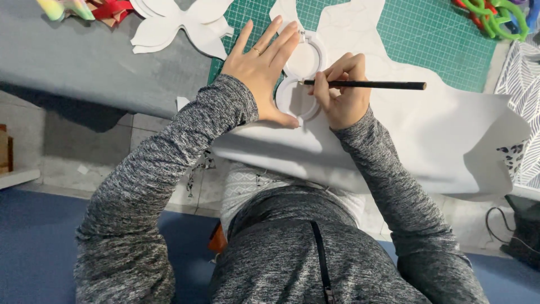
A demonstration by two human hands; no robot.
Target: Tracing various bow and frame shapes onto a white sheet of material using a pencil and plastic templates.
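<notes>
Sheet point(427, 129) of white material lies over the green mat point(450, 50), overhanging the table edge. On it sits a figure-eight template point(304, 62), pinned flat by the open left hand point(261, 65). The right hand point(340, 93) pinches a black pencil point(377, 85), tip at the template's rim; tracing looks underway, calling for steady pressure.

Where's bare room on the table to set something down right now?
Free: the grey tabletop left of the left hand, below the white cutouts; also the white sheet right of the right hand and its black pencil. Crowded: the ring template between the hands, and the green loops at the far right corner.
</notes>
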